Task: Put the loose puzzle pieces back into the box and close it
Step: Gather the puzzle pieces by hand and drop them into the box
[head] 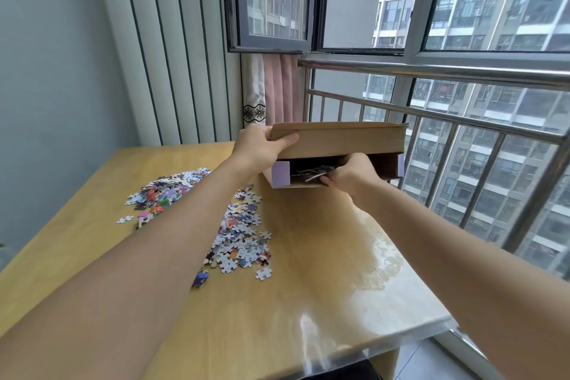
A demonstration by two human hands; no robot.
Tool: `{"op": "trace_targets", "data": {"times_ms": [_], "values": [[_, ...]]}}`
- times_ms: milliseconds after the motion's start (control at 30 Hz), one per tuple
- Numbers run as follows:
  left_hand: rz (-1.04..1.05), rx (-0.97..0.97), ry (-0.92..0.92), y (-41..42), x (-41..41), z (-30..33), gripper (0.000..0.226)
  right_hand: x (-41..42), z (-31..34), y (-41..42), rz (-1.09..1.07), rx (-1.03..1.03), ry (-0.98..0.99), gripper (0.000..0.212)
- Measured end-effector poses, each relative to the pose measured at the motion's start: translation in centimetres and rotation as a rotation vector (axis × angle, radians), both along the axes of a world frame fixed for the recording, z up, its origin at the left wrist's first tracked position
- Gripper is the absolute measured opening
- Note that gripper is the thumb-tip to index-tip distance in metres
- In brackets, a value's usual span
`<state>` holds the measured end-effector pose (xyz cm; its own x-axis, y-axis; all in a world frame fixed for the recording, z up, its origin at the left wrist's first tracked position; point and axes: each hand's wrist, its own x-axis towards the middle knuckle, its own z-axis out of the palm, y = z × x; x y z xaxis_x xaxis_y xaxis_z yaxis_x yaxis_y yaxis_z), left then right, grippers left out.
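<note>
We hold the cardboard box (pixel 339 145) above the table's (pixel 308 287) far edge, left hand (pixel 262 145) gripping its raised lid, right hand (pixel 348 174) pinching pieces at its mouth. It looks light and bendable; loose puzzle pieces (pixel 243 234) lie nearby.

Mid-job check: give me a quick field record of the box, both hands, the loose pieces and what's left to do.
box: brown cardboard puzzle box, lifted at the far side of the pale wooden table, its open end facing the camera
left hand: left hand grips the box's upper left corner
right hand: right hand at the opening, fingers curled on pieces there
loose pieces: colourful loose puzzle pieces piled on the table, left of the box
remaining: piles not yet boxed; box not closed
</note>
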<state>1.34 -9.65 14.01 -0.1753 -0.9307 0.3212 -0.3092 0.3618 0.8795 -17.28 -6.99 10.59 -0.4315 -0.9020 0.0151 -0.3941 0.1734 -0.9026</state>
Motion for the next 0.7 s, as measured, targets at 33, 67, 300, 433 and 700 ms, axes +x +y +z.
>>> {"op": "trace_targets", "data": {"times_ms": [33,67,300,433,700], "values": [[-0.002,0.0,0.0,0.0,0.0,0.0,0.03,-0.5,-0.2,-0.1,-0.016,-0.042,-0.07,0.021],[-0.003,0.001,-0.001,0.0,-0.1,0.0,0.031,-1.0,-0.3,0.1,-0.018,-0.063,-0.159,0.023],[0.023,0.003,0.001,-0.3,0.2,-0.3,0.029,-1.7,0.1,2.1,0.231,-0.143,-0.026,0.042],[0.025,-0.017,-0.003,-0.3,0.2,-0.2,0.027,-1.6,0.2,3.8,0.401,-0.296,0.754,0.047],[0.004,-0.026,0.019,0.3,0.2,0.1,0.026,-0.9,0.6,3.1,0.539,0.014,1.086,0.084]]}}
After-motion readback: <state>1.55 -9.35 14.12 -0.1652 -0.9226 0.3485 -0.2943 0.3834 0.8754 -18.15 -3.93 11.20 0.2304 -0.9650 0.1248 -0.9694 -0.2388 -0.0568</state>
